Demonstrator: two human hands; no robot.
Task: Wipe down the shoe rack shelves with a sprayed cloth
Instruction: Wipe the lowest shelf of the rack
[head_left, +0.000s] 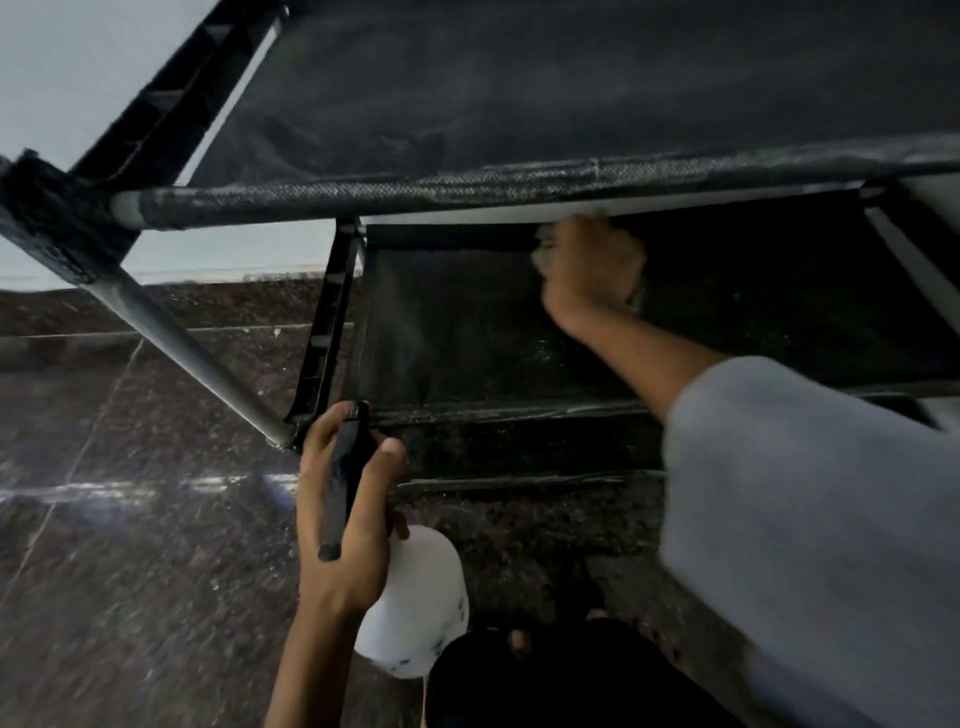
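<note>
While the shoe rack fills the upper picture, take its front rail as your landmark: the top shelf of black fabric lies behind that rail, and the lower shelf sits beneath it, its long axis running left to right like the rail itself. Your right hand is just under the rail, over the lower shelf, fingers curled round what looks like a pale cloth, though blur hides most of it. That hand is the nearer one, so the wipe looks set to run along the shelf's length. Your left hand hangs well below the rail, by the rack's left corner, gripping the black trigger head of a white spray bottle. The bottle carries small dark marks, too blurred to read; no other writing shows
</note>
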